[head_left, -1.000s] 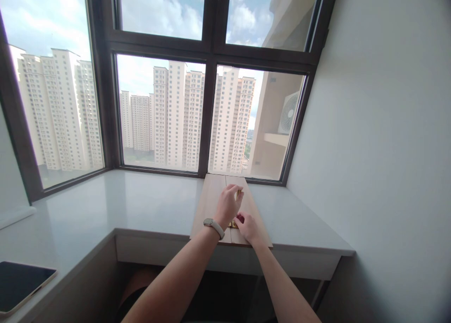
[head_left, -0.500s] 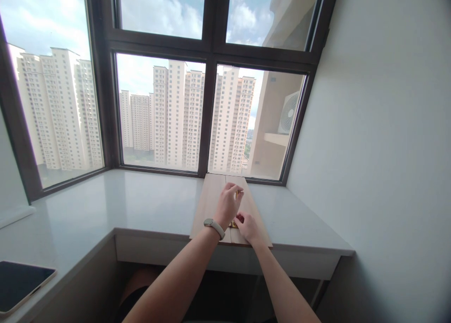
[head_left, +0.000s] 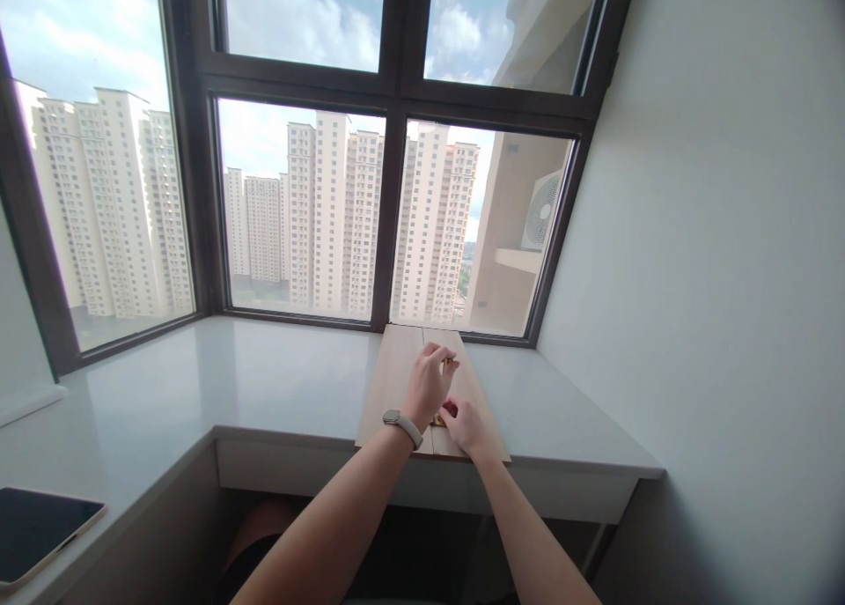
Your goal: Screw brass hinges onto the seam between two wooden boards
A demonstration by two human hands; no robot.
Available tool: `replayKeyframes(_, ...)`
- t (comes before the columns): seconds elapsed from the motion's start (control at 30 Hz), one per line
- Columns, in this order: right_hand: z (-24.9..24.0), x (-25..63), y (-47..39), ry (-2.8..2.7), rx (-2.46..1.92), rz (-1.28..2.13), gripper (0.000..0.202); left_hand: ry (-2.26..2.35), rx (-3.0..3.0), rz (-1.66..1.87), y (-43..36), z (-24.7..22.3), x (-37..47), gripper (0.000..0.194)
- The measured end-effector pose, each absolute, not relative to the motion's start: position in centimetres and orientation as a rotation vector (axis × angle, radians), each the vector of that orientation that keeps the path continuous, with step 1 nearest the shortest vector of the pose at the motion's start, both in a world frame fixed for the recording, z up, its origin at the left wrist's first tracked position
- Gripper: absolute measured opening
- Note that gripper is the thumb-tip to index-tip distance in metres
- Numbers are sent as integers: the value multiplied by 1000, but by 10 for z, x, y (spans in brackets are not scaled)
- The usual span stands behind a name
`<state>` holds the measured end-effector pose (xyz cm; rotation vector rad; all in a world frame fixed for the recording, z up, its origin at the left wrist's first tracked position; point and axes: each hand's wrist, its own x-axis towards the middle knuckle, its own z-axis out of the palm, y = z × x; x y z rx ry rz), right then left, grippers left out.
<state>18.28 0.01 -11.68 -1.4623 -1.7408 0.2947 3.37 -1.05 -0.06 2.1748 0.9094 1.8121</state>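
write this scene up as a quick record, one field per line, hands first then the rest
left hand: over the boards, fingers pinching a small gold-coloured piece; too small to identify
right hand: low on the boards, fingers beside gold-coloured metal, partly hidden
boards: pale wood, side by side with a thin seam, lying on the counter
watch: pale strap, on the left wrist
phone or tablet: dark screen, lower left
background: dark window frame, tall buildings outside
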Motion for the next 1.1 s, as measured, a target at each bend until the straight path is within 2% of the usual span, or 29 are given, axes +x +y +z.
replayKeyframes(0.2, -115, 182, -1, -1731, -1465, 293, 18, 880, 2206, 1782, -14, 0, 35, 24)
replayKeyframes(0.43, -113, 181, -3, -1738, -1455, 290, 17, 920, 2166, 1830, -14, -2, 34, 10)
replayKeyframes(0.67, -114, 181, -4, -1725, -1449, 289, 17, 911, 2180, 1790, -13, -2, 34, 27)
replayKeyframes(0.9, -112, 181, -4, -1731, -1469, 301, 16, 916, 2170, 1812, -11, -6, 35, 11)
replayKeyframes(1.1, -112, 181, -4, -1732, -1468, 286, 17, 895, 2179, 1776, -11, -4, 36, 23)
